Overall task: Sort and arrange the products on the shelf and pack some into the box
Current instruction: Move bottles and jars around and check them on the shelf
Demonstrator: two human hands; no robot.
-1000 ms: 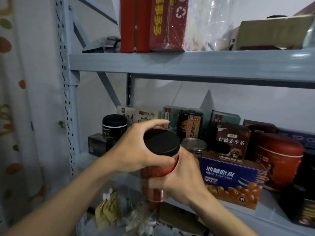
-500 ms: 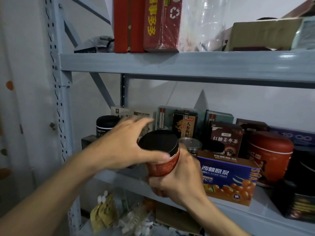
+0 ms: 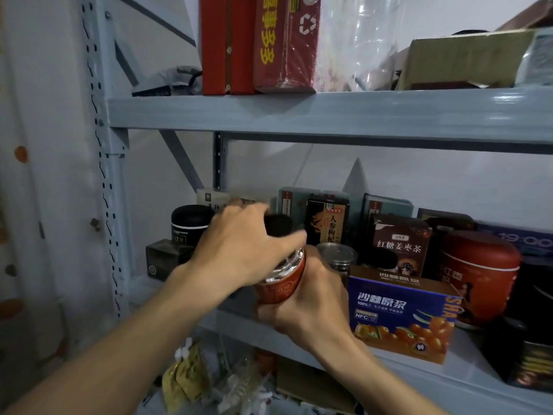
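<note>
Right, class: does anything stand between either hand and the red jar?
Nothing visible does. The right hand grips the red jar round its body, and the left hand grips the black lid just above the jar's glass neck.

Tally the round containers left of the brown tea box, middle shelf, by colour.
Black: 1, the round black canister
Red: 1, the red-labelled glass jar in the right hand, its black lid in the left hand
Clear: 1, the clear silver-lidded jar
Total: 3
</note>
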